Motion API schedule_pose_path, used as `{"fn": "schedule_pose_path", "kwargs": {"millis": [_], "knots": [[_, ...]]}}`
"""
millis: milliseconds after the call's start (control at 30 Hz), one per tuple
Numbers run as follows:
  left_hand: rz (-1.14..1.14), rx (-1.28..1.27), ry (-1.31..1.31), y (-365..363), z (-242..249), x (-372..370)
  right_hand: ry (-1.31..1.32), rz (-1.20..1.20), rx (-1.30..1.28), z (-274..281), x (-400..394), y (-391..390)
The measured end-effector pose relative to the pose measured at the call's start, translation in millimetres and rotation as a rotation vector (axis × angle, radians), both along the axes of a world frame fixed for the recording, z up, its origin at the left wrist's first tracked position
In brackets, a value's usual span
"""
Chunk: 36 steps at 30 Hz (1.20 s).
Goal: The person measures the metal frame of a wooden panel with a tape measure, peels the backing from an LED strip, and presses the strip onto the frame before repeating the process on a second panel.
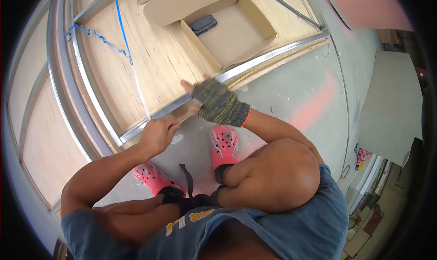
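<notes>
My bare left hand (158,133) is closed, thumb against its fingers, with a thin yellowish strip (185,119) sticking out of the pinch. To its right, my right hand (217,101), in a dark green fingerless glove with an orange cuff, has its fingers apart over the metal rail (170,106) at the panel's edge. Whether it touches the strip is unclear. A plywood panel (159,68) framed in metal lies beyond both hands. The blue and white strap (136,84) runs down across it to near my left hand.
An open cardboard box (268,30) with a dark object (203,25) inside sits on the panel. Pink clogs (224,144) stand on the grey floor (277,94). A grey board (391,100) is at the right, and framed panels (45,137) at the left.
</notes>
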<state>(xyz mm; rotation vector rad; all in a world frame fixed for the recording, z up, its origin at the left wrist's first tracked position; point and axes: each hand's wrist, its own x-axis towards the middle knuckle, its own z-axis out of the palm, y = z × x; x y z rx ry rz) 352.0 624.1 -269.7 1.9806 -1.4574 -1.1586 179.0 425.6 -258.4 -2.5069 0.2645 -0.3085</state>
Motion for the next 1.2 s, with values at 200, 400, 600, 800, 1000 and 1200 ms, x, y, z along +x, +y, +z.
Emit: {"fn": "schedule_pose_path", "kwargs": {"millis": [200, 400, 600, 800, 1000, 1200], "knots": [[0.013, -0.020, -0.106, 18.3, 1.6, -2.9, 0.002, -0.416, -0.256, -25.3, -79.3, -63.6], [-0.257, -0.178, -0.332, 27.5, -14.5, 5.1, 0.262, -0.361, -0.651, -50.5, -144.4, -115.2], [-0.211, 0.026, -0.354, 14.8, -7.2, 1.1, 0.386, -0.451, -0.596, -64.9, -178.2, -164.4], [-0.362, 0.193, -0.420, 5.6, -3.2, -0.9, 0.367, -0.386, -0.609, -54.7, -157.2, -141.9], [-0.361, 0.251, -0.476, -4.4, -5.5, -9.7, 0.196, -0.104, -0.442, -60.1, -110.2, -65.1], [-0.416, 0.336, -0.447, -15.5, 4.2, -8.1, 0.085, 0.110, -0.127, -33.5, -36.9, 13.7]]}}
